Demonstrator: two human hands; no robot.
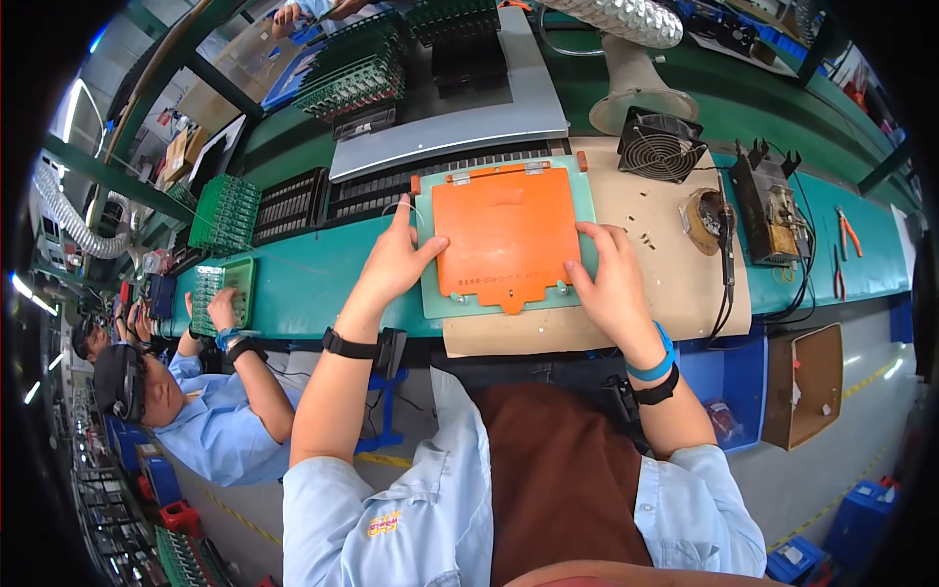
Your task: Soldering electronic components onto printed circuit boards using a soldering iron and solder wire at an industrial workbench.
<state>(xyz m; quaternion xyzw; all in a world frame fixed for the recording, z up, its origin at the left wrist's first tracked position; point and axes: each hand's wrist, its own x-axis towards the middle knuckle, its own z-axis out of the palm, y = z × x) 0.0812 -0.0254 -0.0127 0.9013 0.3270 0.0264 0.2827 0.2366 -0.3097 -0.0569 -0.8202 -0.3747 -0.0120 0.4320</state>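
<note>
A flat fixture with an orange lid (509, 237) on a pale green base (430, 298) sits in front of me on the bench. Metal hinges show along its far edge, and an orange tab sticks out at the near edge. My left hand (394, 256) grips the fixture's left side, thumb on the lid's edge and index finger stretched along the base. On the opposite side my right hand (611, 279) has its fingers and thumb on the lid's right edge. Whatever lies under the lid is hidden.
Brown paper (626, 196) covers the bench to the right, with small parts, a black fan (658, 145), a soldering iron (725, 230) and pliers (849, 233). Green circuit boards (223, 213) stand in racks at left. A co-worker (201, 421) works there. Bins (804, 386) stand below right.
</note>
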